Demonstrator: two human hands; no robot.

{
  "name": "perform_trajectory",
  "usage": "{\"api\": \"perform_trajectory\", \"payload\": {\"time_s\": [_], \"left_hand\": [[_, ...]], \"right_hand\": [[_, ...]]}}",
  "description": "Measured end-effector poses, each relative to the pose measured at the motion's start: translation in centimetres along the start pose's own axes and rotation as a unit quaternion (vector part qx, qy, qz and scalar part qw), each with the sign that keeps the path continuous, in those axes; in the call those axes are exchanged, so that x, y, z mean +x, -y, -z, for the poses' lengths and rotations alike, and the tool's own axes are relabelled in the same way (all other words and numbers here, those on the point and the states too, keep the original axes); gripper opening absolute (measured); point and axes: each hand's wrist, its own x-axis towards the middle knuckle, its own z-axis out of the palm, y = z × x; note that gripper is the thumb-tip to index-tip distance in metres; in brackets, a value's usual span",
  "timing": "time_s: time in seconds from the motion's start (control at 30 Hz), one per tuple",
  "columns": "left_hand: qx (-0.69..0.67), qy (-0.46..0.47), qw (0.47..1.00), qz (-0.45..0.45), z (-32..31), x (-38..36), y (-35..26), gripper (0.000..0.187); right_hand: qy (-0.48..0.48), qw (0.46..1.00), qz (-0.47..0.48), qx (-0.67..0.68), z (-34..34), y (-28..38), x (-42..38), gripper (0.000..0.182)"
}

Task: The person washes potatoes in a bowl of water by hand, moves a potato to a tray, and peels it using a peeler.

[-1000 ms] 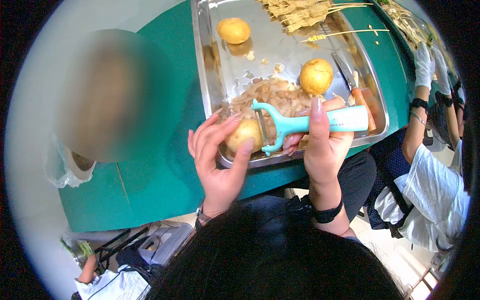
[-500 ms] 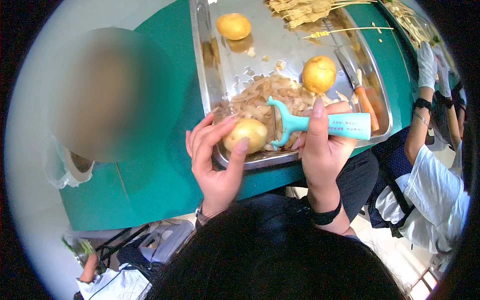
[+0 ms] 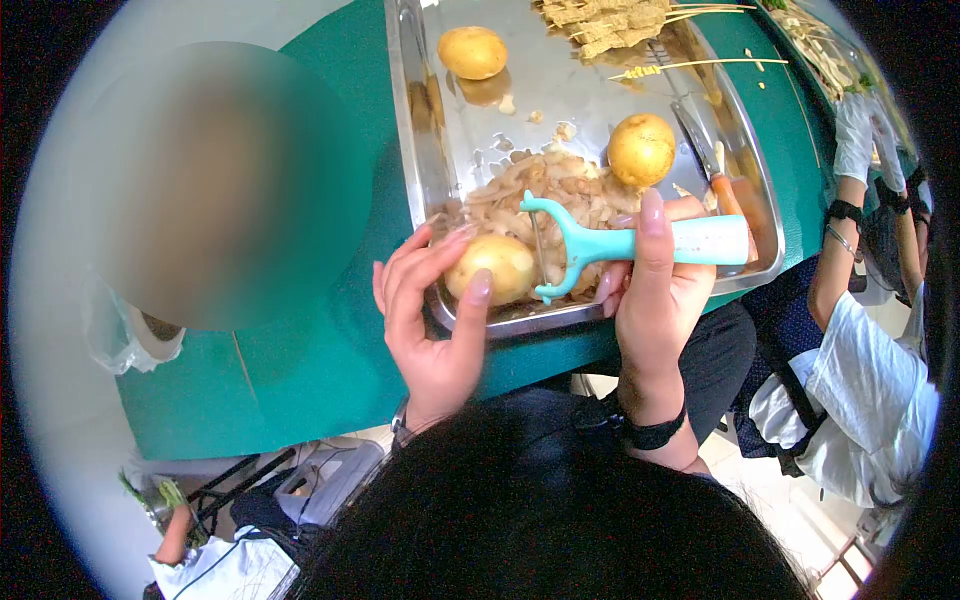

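Observation:
My left hand (image 3: pixel 430 320) is closed round a potato (image 3: pixel 505 268) at the near left corner of a metal tray (image 3: pixel 408 120). Pale peeled patches show on that potato. In my right hand (image 3: pixel 660 280) is a turquoise Y-shaped peeler (image 3: pixel 600 243), gripped by its handle with the thumb on top. Its blade stands upright just right of the potato, with a small gap that I cannot judge exactly. Under and behind the peeler lies a heap of potato peelings (image 3: pixel 520 188). Two other potatoes rest in the tray, one right of the heap (image 3: pixel 641 150) and one farther back (image 3: pixel 472 53).
A knife with an orange handle (image 3: pixel 728 203) lies along the tray's right side. Skewered food (image 3: pixel 610 25) and a single skewer (image 3: pixel 700 65) are at the back. A co-worker's gloved hands (image 3: pixel 853 140) are at the far right. The green table (image 3: pixel 290 390) extends left.
The peeler in my right hand has turned slightly, and its head has moved a little left and closer to the potato. My left hand keeps its hold on the potato.

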Motion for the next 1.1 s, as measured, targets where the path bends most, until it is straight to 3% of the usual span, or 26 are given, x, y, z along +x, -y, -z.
{"api": "perform_trajectory", "payload": {"time_s": [0.23, 0.67, 0.97, 1.03, 1.1], "left_hand": [[-0.049, -0.035, 0.998, -0.003, -0.4, -0.2, 0.3, 0.023], [-0.023, -0.026, 0.999, -0.017, -0.3, -0.2, 0.1, 0.023], [-0.015, -0.032, 0.999, -0.020, -0.4, -0.1, 0.0, 0.023], [-0.019, -0.053, 0.998, -0.005, -0.4, -0.2, 0.3, 0.022], [-0.041, -0.059, 0.997, -0.007, -0.5, 0.0, 0.3, 0.020]], "right_hand": [[0.034, 0.999, -0.020, 0.027, -0.2, 0.4, -0.3, 0.024], [0.081, 0.994, -0.010, 0.070, 0.2, 0.2, -0.4, 0.023], [0.046, 0.989, -0.047, 0.129, -0.2, 0.1, -0.8, 0.014], [0.077, 0.994, 0.067, -0.031, -0.2, -1.2, -0.8, 0.016], [0.068, 0.988, 0.085, -0.111, -0.2, -1.6, -0.7, 0.016]]}}
